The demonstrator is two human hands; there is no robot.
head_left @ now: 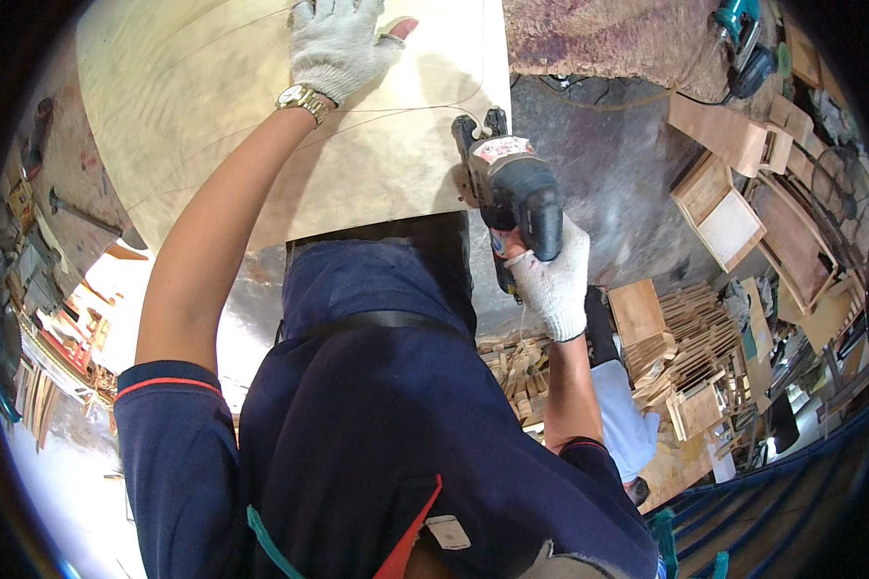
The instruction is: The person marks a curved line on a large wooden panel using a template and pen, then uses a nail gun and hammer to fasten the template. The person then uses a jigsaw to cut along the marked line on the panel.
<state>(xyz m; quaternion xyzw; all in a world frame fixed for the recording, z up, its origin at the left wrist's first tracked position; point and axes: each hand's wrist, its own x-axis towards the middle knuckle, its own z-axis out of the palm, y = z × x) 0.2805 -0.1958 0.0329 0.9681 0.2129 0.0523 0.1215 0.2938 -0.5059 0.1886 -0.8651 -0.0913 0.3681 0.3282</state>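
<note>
One left hand flat on one board, one right hand clasping one power tool

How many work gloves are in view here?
2: one glove on the left hand, over the pale board; one on the right hand, gripping the dark power tool. Others could be hidden.

right hand gripping power tool; left hand on pale board

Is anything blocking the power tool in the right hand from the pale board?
Nothing visible is: the power tool, gripped by the right hand, overlaps the right edge of the board in view. The left hand is off to the upper left.
</note>
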